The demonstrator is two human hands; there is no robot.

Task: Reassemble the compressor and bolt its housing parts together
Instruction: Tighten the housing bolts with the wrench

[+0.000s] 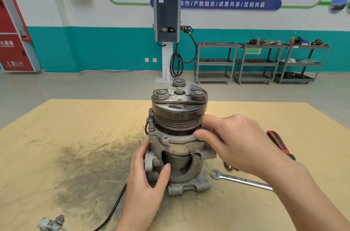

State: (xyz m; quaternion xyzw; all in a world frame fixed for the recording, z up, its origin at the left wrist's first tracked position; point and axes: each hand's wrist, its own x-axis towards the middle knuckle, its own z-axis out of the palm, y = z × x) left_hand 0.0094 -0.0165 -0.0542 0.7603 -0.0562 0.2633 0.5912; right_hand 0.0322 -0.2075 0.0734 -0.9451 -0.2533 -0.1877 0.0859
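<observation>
The compressor [179, 136] stands upright on the desk [75, 136]. Your left hand [146, 179] grips its lower housing; your right hand [233, 143] pinches its upper flange.

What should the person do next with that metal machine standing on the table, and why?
Probably pick up the wrench and start on the bolts. The compressor stands upright, the left hand steadying its lower body, the right hand touching the upper flange. The housing parts look stacked in place, and the wrench lies beside it.

"火警119" on red cabinet [14, 52]
</observation>
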